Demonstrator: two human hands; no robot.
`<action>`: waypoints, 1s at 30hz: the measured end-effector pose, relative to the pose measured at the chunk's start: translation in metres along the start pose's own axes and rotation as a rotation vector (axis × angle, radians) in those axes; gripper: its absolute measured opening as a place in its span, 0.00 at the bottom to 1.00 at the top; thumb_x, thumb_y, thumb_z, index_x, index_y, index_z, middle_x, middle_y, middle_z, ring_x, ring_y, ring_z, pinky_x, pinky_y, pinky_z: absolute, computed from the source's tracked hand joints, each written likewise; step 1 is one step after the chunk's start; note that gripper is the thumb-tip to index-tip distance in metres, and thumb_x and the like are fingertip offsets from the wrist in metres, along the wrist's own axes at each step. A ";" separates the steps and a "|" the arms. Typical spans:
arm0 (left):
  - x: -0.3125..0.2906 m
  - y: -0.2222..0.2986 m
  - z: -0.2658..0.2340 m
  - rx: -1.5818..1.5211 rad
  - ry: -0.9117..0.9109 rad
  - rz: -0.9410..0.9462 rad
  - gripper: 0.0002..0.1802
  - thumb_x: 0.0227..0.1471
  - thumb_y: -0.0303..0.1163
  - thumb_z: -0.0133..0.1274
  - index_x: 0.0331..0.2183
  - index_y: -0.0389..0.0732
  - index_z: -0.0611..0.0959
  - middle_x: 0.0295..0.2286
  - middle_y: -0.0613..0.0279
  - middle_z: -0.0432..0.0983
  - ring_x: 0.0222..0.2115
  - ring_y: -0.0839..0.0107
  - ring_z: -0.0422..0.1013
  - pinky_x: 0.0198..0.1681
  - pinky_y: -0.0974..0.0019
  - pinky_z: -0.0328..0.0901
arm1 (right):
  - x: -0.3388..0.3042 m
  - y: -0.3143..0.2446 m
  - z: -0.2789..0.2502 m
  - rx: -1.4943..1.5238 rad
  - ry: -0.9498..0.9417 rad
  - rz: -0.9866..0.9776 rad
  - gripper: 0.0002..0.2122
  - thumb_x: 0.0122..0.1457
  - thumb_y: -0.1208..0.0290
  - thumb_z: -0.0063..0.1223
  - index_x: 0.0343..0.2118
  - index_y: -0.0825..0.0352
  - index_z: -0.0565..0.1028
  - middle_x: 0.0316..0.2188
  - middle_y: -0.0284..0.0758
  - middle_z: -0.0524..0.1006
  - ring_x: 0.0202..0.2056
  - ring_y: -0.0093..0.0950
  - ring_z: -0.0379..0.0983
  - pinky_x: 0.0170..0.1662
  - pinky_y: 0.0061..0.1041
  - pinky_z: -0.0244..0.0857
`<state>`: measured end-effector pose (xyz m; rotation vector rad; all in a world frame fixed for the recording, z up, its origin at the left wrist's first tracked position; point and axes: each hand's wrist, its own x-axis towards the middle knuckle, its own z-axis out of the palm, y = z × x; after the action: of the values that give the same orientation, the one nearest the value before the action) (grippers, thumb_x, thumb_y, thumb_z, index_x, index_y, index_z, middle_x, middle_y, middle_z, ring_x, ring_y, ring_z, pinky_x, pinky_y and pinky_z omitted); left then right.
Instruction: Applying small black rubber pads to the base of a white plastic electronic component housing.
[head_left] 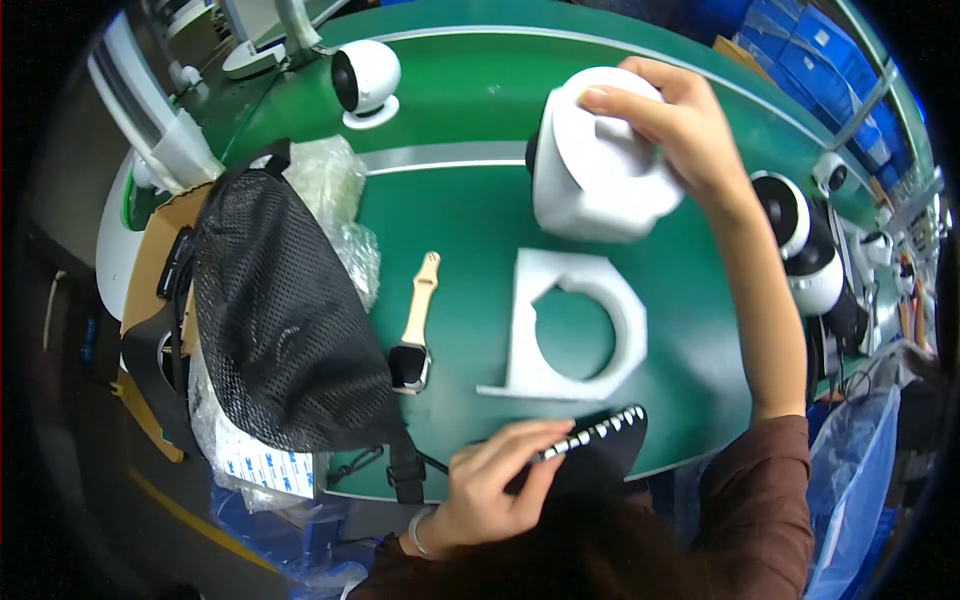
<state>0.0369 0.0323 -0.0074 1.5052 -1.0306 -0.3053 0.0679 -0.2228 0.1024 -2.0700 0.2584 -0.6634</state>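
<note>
My right hand (pixel 685 125) grips a large white camera (pixel 600 205) by its round base, thumb on top. The camera is tipped, so its base faces up and a sliver of its dark front shows at the left. My left hand (pixel 505 485) is closed at the near edge of the table, pinching a black flat piece (pixel 615 450) with a row of white marks along its edge. Between the hands lies a white foam frame (pixel 630 330) with a big round hole. Left of it rests a smartwatch (pixel 409 366) with a beige strap.
A black mesh bag (pixel 290 320) and bubble wrap (pixel 340 180) crowd the left side, beside a cardboard box (pixel 150 270). Another white camera (pixel 370 80) stands at the back. More black-and-white cameras (pixel 815 280) are at the right, with blue crates (pixel 820 60) behind.
</note>
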 end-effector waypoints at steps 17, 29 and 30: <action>-0.005 0.009 0.012 -0.102 0.165 -0.026 0.04 0.42 0.19 0.49 0.26 0.31 0.75 0.16 0.67 0.67 0.18 0.83 0.61 0.21 0.81 0.55 | -0.105 -0.005 0.020 -0.364 -0.037 -0.280 0.19 0.37 0.53 0.57 0.23 0.67 0.73 0.18 0.42 0.73 0.23 0.37 0.72 0.28 0.28 0.64; 0.000 0.017 0.024 -0.270 0.124 0.139 0.12 0.32 0.16 0.52 0.27 0.31 0.76 0.24 0.57 0.74 0.23 0.77 0.69 0.28 0.79 0.62 | -0.199 -0.019 0.002 -0.191 -0.165 -0.224 0.09 0.40 0.71 0.56 0.26 0.63 0.71 0.18 0.30 0.70 0.23 0.28 0.68 0.30 0.24 0.59; 0.000 0.020 0.024 -0.180 0.067 0.114 0.11 0.31 0.15 0.52 0.26 0.32 0.77 0.23 0.57 0.75 0.22 0.75 0.70 0.27 0.79 0.63 | -0.202 -0.019 0.001 -0.189 -0.165 -0.217 0.09 0.40 0.71 0.56 0.26 0.63 0.71 0.18 0.30 0.70 0.23 0.28 0.68 0.30 0.24 0.59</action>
<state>0.0119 0.0190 0.0045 1.2816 -1.0045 -0.2583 -0.1014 -0.1257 0.0453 -2.3426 0.0017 -0.6114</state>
